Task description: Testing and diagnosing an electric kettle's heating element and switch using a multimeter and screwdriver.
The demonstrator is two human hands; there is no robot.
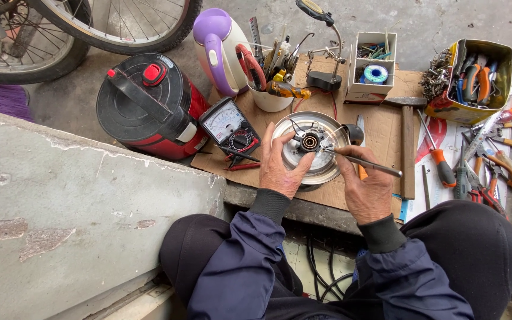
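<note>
A round shiny metal appliance base (pixel 318 172) lies upside down on a cardboard sheet, with a black ring and thin wires at its middle. My left hand (pixel 280 169) grips its left rim, fingers spread over the metal. My right hand (pixel 364 189) holds a thin metal tool (pixel 365 164) like a pen, its tip pointing left at the black centre part.
A red and black cooker (pixel 146 106), an analog multimeter (pixel 230 126), a purple kettle (pixel 216 50) and a cup of tools (pixel 271 98) stand behind. A hammer (pixel 408 148), screwdrivers, pliers and a tool tin (pixel 475 83) lie right. A concrete ledge (pixel 72 207) runs left, bicycle wheels above.
</note>
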